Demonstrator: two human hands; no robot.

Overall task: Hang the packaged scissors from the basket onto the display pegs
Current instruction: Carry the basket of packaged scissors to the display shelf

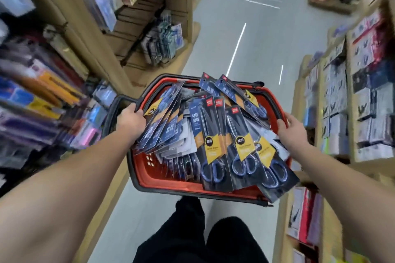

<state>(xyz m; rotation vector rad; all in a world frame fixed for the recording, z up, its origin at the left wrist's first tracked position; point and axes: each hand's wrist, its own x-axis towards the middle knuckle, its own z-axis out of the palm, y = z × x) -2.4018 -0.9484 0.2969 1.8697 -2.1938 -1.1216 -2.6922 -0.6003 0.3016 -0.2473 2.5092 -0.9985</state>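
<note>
The single view comes from a wide-angle camera worn on the person's head, tipped forward and steeply down, so the black trousers sit at the bottom edge. Both forearms run up from the lower corners to the left hand and right hand, which grip the sides of the basket, held close below the lens in mid-frame. Beyond the basket the camera faces along a shop aisle whose pale floor reaches the top edge, with the left shelves and right shelves bent and blurred at the sides.
</note>
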